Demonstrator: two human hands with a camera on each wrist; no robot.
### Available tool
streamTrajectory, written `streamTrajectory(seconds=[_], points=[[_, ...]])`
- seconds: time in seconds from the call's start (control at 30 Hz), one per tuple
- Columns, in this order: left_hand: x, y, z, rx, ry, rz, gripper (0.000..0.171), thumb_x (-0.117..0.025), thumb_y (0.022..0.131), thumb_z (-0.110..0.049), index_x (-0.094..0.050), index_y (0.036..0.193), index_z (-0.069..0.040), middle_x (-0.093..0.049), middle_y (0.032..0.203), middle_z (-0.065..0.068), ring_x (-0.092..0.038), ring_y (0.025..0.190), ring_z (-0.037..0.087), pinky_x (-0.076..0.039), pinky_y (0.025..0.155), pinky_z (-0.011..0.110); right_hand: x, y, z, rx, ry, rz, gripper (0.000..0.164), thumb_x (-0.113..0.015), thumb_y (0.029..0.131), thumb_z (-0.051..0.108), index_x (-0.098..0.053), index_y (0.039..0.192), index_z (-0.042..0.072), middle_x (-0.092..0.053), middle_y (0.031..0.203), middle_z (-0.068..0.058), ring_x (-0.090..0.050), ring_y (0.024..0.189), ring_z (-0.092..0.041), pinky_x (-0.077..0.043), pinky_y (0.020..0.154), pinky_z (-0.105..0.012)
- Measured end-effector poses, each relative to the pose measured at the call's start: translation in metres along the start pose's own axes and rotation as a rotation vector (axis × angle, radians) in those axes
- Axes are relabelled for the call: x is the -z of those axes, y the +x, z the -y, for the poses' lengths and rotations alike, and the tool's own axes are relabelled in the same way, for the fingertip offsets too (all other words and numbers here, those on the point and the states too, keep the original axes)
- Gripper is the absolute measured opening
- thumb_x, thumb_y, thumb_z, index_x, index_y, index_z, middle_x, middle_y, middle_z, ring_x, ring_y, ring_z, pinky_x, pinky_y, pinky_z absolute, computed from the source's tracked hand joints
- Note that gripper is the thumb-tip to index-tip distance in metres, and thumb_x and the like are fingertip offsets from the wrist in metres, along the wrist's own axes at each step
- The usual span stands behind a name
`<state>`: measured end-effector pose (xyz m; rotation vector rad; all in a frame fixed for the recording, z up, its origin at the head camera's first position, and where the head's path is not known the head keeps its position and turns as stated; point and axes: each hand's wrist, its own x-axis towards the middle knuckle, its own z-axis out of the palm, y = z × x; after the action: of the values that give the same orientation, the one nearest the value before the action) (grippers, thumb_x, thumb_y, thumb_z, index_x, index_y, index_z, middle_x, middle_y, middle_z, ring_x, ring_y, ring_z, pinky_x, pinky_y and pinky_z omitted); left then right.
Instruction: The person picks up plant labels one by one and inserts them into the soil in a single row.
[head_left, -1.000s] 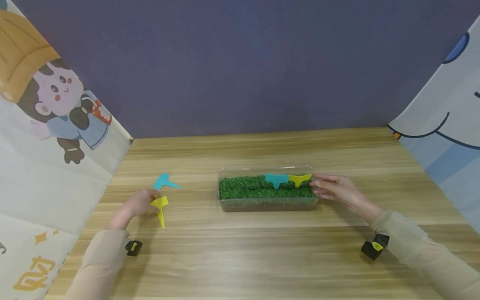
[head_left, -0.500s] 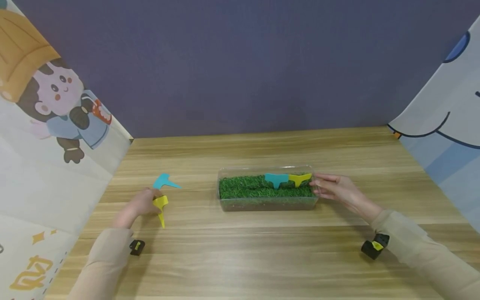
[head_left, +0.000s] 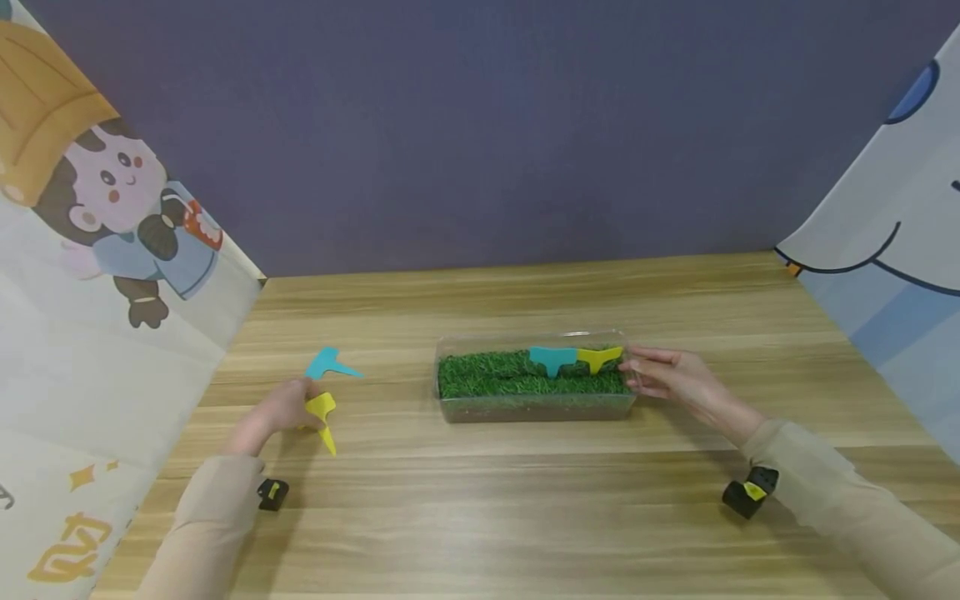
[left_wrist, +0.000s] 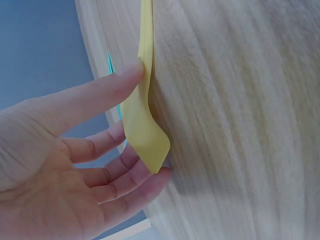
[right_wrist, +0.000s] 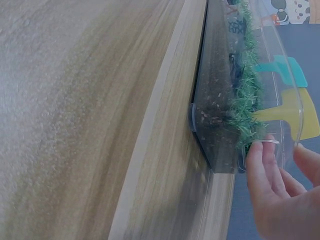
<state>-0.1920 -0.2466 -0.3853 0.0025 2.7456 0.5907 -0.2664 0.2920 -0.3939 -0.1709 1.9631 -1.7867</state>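
My left hand (head_left: 283, 406) pinches a yellow T-shaped plant label (left_wrist: 145, 132) at the table's left; the left wrist view shows the thumb across it and the fingers behind. Just beyond that hand, a blue T-shaped plant label (head_left: 328, 363) lies flat. A clear plastic planter box (head_left: 536, 408) with green artificial grass (head_left: 487, 375) stands right of centre. Stuck upright in the grass near its right end are another blue label (head_left: 553, 358) and another yellow label (head_left: 599, 358), side by side. With thumb and fingertips, my right hand (head_left: 678, 382) holds the box's right end.
The wooden table (head_left: 480, 508) ends at a dark blue panel (head_left: 517, 133) behind. Cartoon-printed sheets (head_left: 75, 333) rise at the left and right sides. Each wrist carries a small black camera (head_left: 273, 494).
The left hand has shifted slightly right, and the yellow label's pointed end has swung a little to the right. The right hand and the planter box stay in place.
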Motion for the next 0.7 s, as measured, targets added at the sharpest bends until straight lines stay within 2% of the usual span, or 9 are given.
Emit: streamTrajectory(seconds=[0.13,0.27,0.43,0.53,0.7], points=[[0.0011,-0.0011,-0.0002,0.008,-0.017,0.004,0.041,-0.074,0.065,-0.008,-0.05,0.094,0.01,-0.054,0.082,0.013,-0.049,0.068,0.019,-0.045,0.06,0.03,-0.0005,0.0004,0.0005,-0.003,0.006,-0.005,0.063,-0.055,0.087,0.022,-0.024,0.136,-0.004,-0.062,0.106,0.0,-0.061,0.092,-0.014,-0.047,0.082,-0.027],[0.002,-0.0023,-0.0016,0.004,-0.018,0.007,0.042,-0.073,0.066,-0.008,-0.049,0.095,0.01,-0.055,0.083,0.013,-0.049,0.07,0.02,-0.044,0.061,0.031,-0.0008,-0.0003,0.0014,-0.006,0.014,-0.001,0.063,-0.055,0.088,0.021,-0.024,0.135,-0.005,-0.063,0.102,0.004,-0.061,0.092,-0.015,-0.047,0.082,-0.027],[0.0046,-0.0032,-0.0029,-0.033,-0.028,-0.008,0.044,-0.072,0.067,-0.007,-0.047,0.098,0.013,-0.054,0.092,0.027,-0.054,0.081,0.034,-0.047,0.07,0.043,-0.0008,-0.0017,0.0024,-0.002,0.021,0.008,0.062,-0.055,0.088,0.02,-0.023,0.135,-0.006,-0.063,0.1,0.007,-0.061,0.092,-0.015,-0.047,0.082,-0.027],[0.0051,-0.0032,-0.0025,-0.059,-0.055,-0.036,0.04,-0.068,0.072,-0.005,-0.048,0.1,0.015,-0.054,0.097,0.03,-0.053,0.088,0.041,-0.046,0.074,0.047,-0.0008,-0.002,0.0026,0.0,0.018,0.009,0.062,-0.054,0.088,0.02,-0.023,0.135,-0.006,-0.063,0.1,0.007,-0.061,0.092,-0.015,-0.047,0.082,-0.027],[0.0072,-0.0041,-0.0034,-0.105,-0.119,-0.075,0.027,-0.06,0.08,-0.005,-0.054,0.099,0.013,-0.057,0.095,0.025,-0.054,0.089,0.038,-0.048,0.074,0.044,-0.0006,-0.0016,0.0017,-0.001,0.021,0.007,0.061,-0.054,0.088,0.019,-0.023,0.135,-0.006,-0.063,0.099,0.009,-0.061,0.091,-0.014,-0.047,0.082,-0.027]])
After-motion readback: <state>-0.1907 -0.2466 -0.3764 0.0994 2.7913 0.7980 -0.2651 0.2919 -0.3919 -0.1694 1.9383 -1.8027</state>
